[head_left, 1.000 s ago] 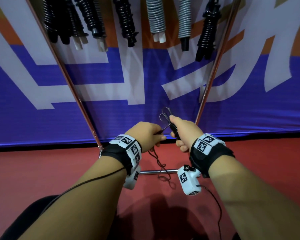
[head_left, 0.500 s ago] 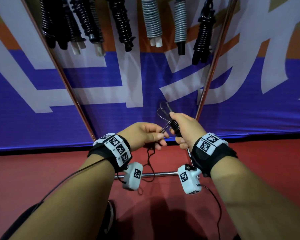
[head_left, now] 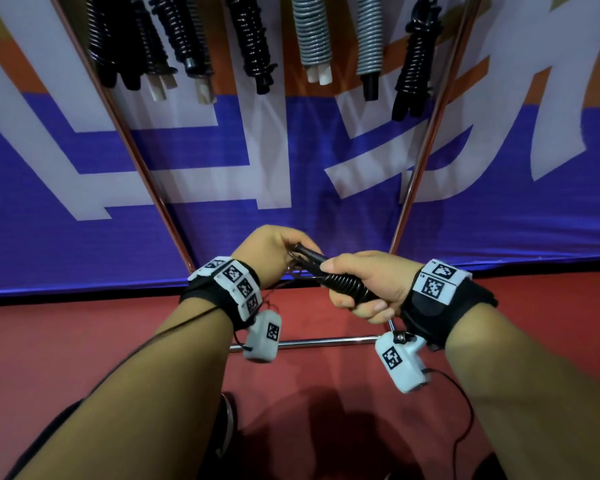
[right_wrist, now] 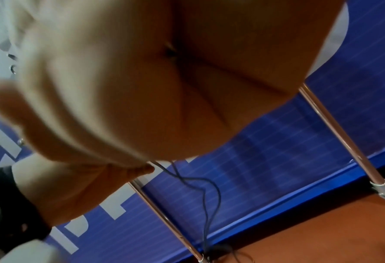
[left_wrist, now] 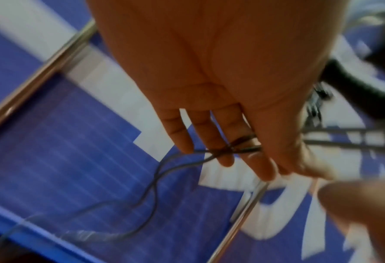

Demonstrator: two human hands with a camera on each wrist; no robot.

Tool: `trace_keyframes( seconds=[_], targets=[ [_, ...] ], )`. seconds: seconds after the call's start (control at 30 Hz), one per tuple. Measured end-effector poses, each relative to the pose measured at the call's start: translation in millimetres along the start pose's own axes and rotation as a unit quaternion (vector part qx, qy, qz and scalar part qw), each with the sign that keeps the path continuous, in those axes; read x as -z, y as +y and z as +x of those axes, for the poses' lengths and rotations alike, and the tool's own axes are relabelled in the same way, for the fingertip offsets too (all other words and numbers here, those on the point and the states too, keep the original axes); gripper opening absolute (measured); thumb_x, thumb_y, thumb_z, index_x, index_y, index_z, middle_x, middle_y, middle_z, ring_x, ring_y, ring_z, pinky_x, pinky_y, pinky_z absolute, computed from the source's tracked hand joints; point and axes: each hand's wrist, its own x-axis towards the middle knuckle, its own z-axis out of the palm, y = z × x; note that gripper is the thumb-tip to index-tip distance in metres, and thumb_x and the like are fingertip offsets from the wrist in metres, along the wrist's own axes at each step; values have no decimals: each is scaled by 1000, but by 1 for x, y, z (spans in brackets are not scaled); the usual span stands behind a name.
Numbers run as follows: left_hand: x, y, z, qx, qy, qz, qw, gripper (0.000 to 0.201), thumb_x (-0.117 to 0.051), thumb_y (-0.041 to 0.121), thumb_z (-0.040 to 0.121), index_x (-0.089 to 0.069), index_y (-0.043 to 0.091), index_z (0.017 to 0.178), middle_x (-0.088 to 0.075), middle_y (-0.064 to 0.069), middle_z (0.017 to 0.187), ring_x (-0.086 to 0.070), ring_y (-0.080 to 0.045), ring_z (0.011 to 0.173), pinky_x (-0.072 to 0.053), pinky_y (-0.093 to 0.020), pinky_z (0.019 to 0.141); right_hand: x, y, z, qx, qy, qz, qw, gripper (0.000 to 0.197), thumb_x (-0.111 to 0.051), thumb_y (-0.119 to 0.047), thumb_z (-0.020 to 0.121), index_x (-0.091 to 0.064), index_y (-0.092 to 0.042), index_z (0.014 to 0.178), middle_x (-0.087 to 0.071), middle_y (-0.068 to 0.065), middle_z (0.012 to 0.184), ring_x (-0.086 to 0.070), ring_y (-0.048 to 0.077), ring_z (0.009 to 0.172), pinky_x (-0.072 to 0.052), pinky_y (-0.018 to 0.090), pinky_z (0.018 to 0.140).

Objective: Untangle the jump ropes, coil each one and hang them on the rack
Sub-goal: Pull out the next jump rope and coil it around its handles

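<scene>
1. rack fills upper frame, coiled ropes hung along top
2. right hand centre frame, fist closed round black handle, now tipped flat from upright
3. left hand has moved up, fingers pinching thin cord; winding ongoing, not hung

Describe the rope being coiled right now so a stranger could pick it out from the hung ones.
Start at the metal rack before the blue banner; coiled ropes hang along its top. Drop to the two hands below. It is the black rope gripped in the right hand, the only one off the rack.
</scene>
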Motion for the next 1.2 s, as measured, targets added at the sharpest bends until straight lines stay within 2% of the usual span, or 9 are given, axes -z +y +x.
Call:
trace_keyframes(
  seconds=[0.1,0.23,0.3,0.43,0.63,0.77,0.93,1.03,1.2],
  targets=[
    [11,5,0,13,-7,-68,998,35,-64,-19,79,-80,12,86,-78,-7,80,-70,-12,70,-56,-25,69,-4,2,0,-6,-18,-19,1000,27,-53,-36,109,-61,-15,124,-55,6,74,-28,11,42,-22,15,38],
    [16,6,1,25,-51,-39,998,30,-71,-10,86,-83,17,93,-78,4,91,-74,-10,87,-56,-23,86,-2,6,4,14,34,-83,996,29,-59,-31,105,-61,-13,127,-57,6,79,-38,15,48,-25,19,41],
    [17,4,1,19,-61,52,997,27,-76,6,90,-83,31,96,-71,14,92,-69,-4,88,-50,-20,90,-2,6,4,12,48,-141,989,27,-61,-33,102,-65,-19,125,-61,5,80,-50,16,51,-32,21,44],
    [19,4,3,17,-97,134,986,31,-72,13,95,-80,43,102,-64,10,99,-65,-9,91,-51,-28,94,-2,3,5,-4,39,-196,980,15,-64,-33,100,-66,-28,113,-64,2,81,-52,18,55,-31,21,45],
    [21,15,-3,119,-133,-4,984,42,-56,2,90,-79,26,115,-79,-1,111,-70,-13,103,-51,-30,100,4,5,7,1,84,-222,971,14,-67,-32,97,-65,-25,109,-67,2,80,-45,17,49,-30,22,47],
    [17,8,1,50,-124,135,982,37,-74,39,97,-69,42,134,-66,16,122,-62,-4,116,-45,-29,111,3,8,10,8,107,-156,982,18,-65,-28,99,-63,-13,109,-67,6,82,-44,16,48,-29,21,44],
    [7,3,8,34,-31,96,994,38,-83,26,90,-76,42,124,-70,20,108,-66,3,104,-49,-30,107,0,10,10,-3,121,-37,992,12,-63,-22,103,-67,-11,107,-73,11,91,-53,18,52,-35,20,43],
    [7,1,7,39,-12,57,998,32,-86,21,87,-81,38,113,-75,16,100,-71,-1,96,-54,-35,103,-4,9,6,-24,102,19,994,21,-62,-28,107,-70,-11,117,-78,8,94,-73,23,66,-56,30,46],
    [12,6,2,44,-11,-2,999,27,-82,9,88,-84,28,107,-81,7,96,-76,-11,95,-56,-35,103,-7,5,2,-57,33,99,993,43,-57,-37,109,-71,-4,132,-76,12,95,-78,34,76,-66,47,65]
  ],
)
